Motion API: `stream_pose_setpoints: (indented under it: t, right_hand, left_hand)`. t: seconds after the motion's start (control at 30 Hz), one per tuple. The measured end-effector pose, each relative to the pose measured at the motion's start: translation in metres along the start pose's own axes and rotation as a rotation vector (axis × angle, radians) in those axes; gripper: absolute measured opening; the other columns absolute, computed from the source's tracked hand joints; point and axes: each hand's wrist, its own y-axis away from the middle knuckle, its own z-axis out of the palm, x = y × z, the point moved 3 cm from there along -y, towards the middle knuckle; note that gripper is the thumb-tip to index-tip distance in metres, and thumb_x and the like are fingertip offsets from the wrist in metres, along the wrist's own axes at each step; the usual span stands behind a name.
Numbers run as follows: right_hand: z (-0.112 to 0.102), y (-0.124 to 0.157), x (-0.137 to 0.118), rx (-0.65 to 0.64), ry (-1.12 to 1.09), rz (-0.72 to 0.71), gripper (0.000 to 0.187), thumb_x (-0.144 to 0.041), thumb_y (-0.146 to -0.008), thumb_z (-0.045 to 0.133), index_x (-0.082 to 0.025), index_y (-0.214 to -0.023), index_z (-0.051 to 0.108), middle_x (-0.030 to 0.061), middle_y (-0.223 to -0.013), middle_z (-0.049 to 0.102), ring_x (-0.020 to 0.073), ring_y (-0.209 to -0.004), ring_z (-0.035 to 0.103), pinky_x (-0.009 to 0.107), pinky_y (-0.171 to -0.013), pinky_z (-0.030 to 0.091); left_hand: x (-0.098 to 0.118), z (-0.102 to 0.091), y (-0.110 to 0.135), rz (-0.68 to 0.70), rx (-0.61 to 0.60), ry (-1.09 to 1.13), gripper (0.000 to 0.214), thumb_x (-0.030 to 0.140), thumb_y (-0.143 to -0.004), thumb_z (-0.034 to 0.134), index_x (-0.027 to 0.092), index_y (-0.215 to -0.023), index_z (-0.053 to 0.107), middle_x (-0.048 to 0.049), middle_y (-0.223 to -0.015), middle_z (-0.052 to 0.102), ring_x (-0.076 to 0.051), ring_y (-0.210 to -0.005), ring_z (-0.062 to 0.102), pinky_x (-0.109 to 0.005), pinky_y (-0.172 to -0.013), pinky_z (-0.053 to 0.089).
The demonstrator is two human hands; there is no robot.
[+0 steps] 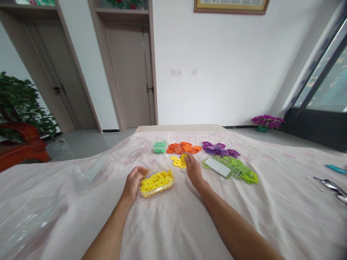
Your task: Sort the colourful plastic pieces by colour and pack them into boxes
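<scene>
A clear plastic box [175, 186] full of yellow flower-shaped plastic pieces [155, 183] lies in front of me. At its upper left corner, my left hand [132, 183] has its fingers curled on the rim. Just beyond the box, my right hand [193, 169] reaches to a small group of loose yellow pieces [176, 161] on the cloth. Its thumb and fingers are closed at the rightmost yellow piece, partly hiding it. Orange pieces [184, 147] lie behind that group. Green pieces [159, 146] sit in another clear box farther back.
Purple pieces [219, 148] and light green pieces [245, 170] lie to the right, with a clear lid [218, 167] bearing a white label over some. Clear plastic containers [93, 169] rest at left. Glasses [332, 186] lie at the right edge. A pale cloth [168, 231] covers the table.
</scene>
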Motion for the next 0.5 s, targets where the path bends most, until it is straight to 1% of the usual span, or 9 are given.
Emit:
stream_pose_setpoints:
  t: [0.07,0.13,0.2,0.23,0.27,0.33,0.43,0.5]
  right_hand:
    - [0.01,0.008,-0.018,-0.021,-0.228,0.0,0.039,-0.04,-0.096,0.038,-0.022,-0.124,0.059,0.0074,-0.114,0.069,0.0211,-0.103,0.063,0.034,-0.092,0.047]
    - [0.022,0.018,-0.038,-0.139,-0.402,0.009,0.04,-0.043,-0.097,0.038,-0.024,-0.127,0.057,0.0057,-0.102,0.072,0.0207,-0.096,0.066,0.034,-0.089,0.05]
    - [0.033,0.025,-0.054,-0.259,-0.466,-0.008,0.039,-0.045,-0.097,0.04,-0.026,-0.126,0.058,0.0045,-0.099,0.073,0.0205,-0.096,0.067,0.034,-0.088,0.05]
    - [0.036,0.027,-0.058,-0.291,-0.455,-0.033,0.037,-0.044,-0.097,0.04,-0.026,-0.124,0.059,0.0044,-0.102,0.072,0.0205,-0.098,0.066,0.035,-0.09,0.05]
    - [0.037,0.027,-0.058,-0.292,-0.417,-0.061,0.036,-0.043,-0.098,0.04,-0.026,-0.121,0.061,0.0044,-0.106,0.071,0.0203,-0.102,0.065,0.035,-0.092,0.048]
    - [0.034,0.023,-0.051,-0.235,-0.267,-0.103,0.034,-0.039,-0.098,0.038,-0.025,-0.117,0.063,0.0051,-0.112,0.069,0.0201,-0.107,0.061,0.036,-0.097,0.045]
    - [0.018,0.01,-0.026,-0.141,0.098,-0.087,0.032,-0.027,-0.095,0.041,-0.023,-0.118,0.063,0.0065,-0.119,0.067,0.0216,-0.114,0.056,0.037,-0.102,0.04]
    - [0.005,0.002,-0.01,-0.153,0.367,-0.056,0.036,-0.025,-0.093,0.045,-0.02,-0.126,0.059,0.009,-0.124,0.065,0.0246,-0.118,0.052,0.039,-0.105,0.035]
  left_hand:
    - [-0.001,-0.001,0.0,0.001,0.007,-0.005,0.023,0.023,-0.06,0.062,0.018,-0.083,0.063,-0.0022,-0.084,0.072,-0.021,-0.088,0.066,-0.03,-0.082,0.044]
    - [-0.001,-0.001,0.0,0.012,0.015,-0.025,0.024,0.024,-0.061,0.062,0.018,-0.084,0.064,-0.0022,-0.083,0.072,-0.021,-0.087,0.066,-0.029,-0.081,0.044]
    - [0.0,-0.001,0.001,0.018,0.016,-0.04,0.023,0.026,-0.062,0.064,0.018,-0.084,0.064,-0.0025,-0.082,0.072,-0.021,-0.086,0.065,-0.029,-0.079,0.044]
    - [0.0,0.0,0.001,0.017,0.016,-0.041,0.023,0.026,-0.062,0.065,0.018,-0.084,0.064,-0.0027,-0.082,0.072,-0.021,-0.086,0.065,-0.029,-0.078,0.044]
    - [0.0,0.0,0.002,0.014,0.015,-0.039,0.023,0.027,-0.062,0.065,0.018,-0.084,0.064,-0.0029,-0.083,0.072,-0.022,-0.085,0.065,-0.029,-0.077,0.044]
    - [0.001,0.0,0.002,0.012,0.016,-0.032,0.023,0.027,-0.061,0.065,0.018,-0.083,0.064,-0.0027,-0.083,0.072,-0.022,-0.086,0.065,-0.029,-0.077,0.044]
    - [0.001,0.0,0.002,0.006,0.018,-0.017,0.024,0.025,-0.06,0.063,0.019,-0.083,0.064,-0.0019,-0.081,0.071,-0.021,-0.085,0.065,-0.03,-0.079,0.045]
    - [0.001,0.0,0.001,-0.002,0.01,0.0,0.024,0.025,-0.06,0.062,0.019,-0.083,0.063,-0.002,-0.082,0.072,-0.021,-0.085,0.066,-0.03,-0.08,0.045]
